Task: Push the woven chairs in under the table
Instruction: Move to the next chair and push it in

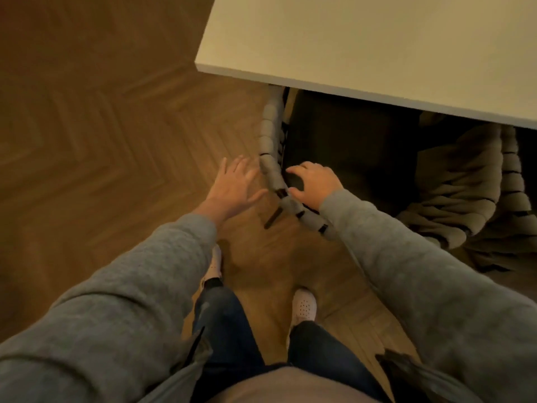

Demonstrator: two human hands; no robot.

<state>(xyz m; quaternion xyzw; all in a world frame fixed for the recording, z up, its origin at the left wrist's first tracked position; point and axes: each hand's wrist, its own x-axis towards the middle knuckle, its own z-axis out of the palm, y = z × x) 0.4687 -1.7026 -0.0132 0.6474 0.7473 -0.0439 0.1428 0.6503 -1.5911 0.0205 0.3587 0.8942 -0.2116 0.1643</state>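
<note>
A woven chair [271, 135] with a thick grey rope rim and dark seat stands partly under the white table [363, 42], its front hidden by the tabletop. My right hand [312, 181] rests on the back corner of the rim, fingers curled over it toward the dark seat. My left hand [232, 184] hovers flat with spread fingers just left of the rim, apart from it. A second woven chair [470, 181] stands to the right, partly beneath the table edge.
Herringbone wooden floor [96, 117] spreads to the left and behind me. A thin dark chair leg [274, 218] shows below the rim. My feet in white shoes [303, 306] stand just behind the chair.
</note>
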